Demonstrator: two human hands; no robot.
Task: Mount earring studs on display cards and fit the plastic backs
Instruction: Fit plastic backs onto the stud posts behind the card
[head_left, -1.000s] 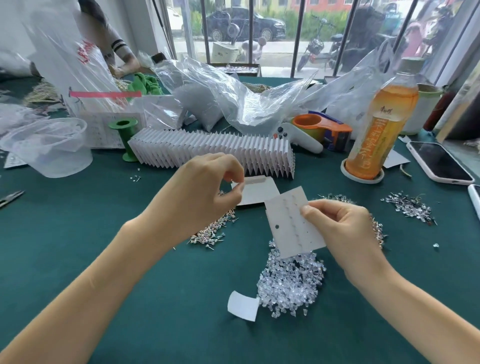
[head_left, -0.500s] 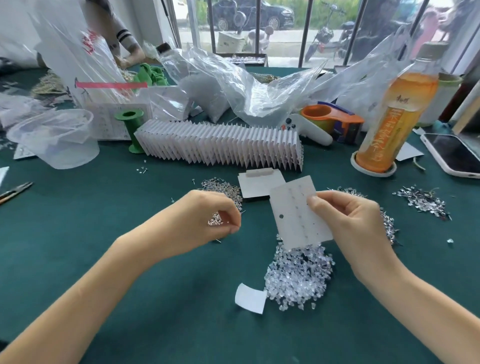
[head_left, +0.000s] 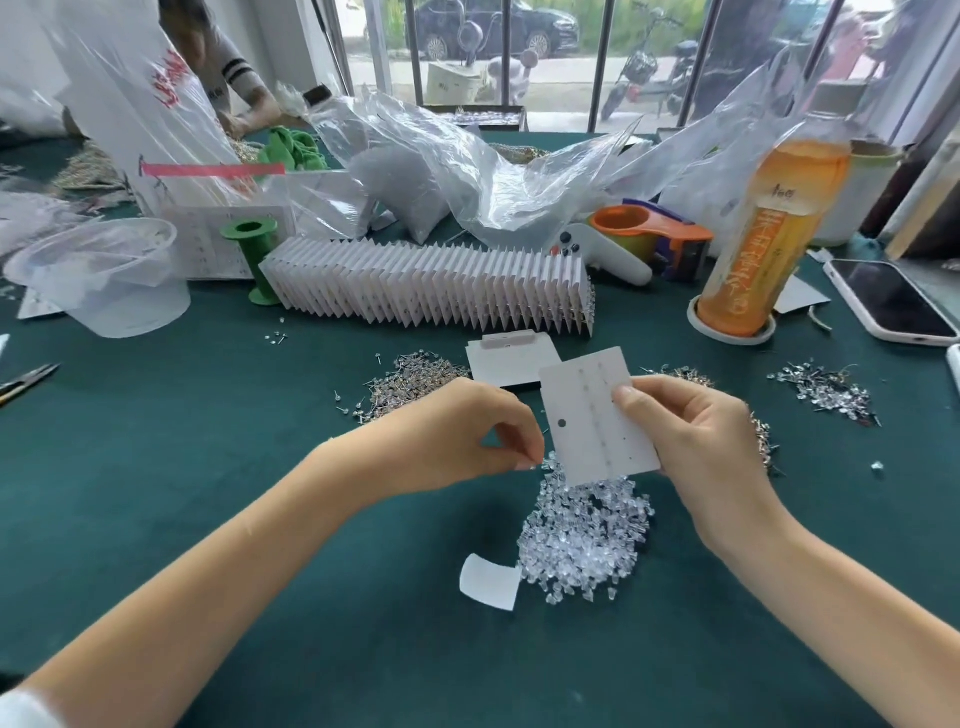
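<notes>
The right hand (head_left: 696, 447) pinches a white card (head_left: 597, 415). At its nine o'clock, the left hand (head_left: 467, 431) pinches fingertips together; what they hold is too small to tell.

I see a dark green tabletop (head_left: 156, 467) carrying everything. Just below the left fingers (head_left: 524, 457) lies a heap of clear plastic backs (head_left: 587, 535), with a small white paper scrap (head_left: 488, 581) touching its near-left edge. Beyond those fingers sits a pile of metal studs (head_left: 410, 382) beside a flat white card (head_left: 511, 358). Farther back runs a long fanned row of finished cards (head_left: 431, 288). Past the right fingers (head_left: 631, 397) lies another stud pile (head_left: 823, 389), and beyond it an orange drink bottle (head_left: 774, 234) and a phone (head_left: 888, 301). Far left, I see a clear plastic cup (head_left: 104, 280) and a green spool (head_left: 254, 260).
</notes>
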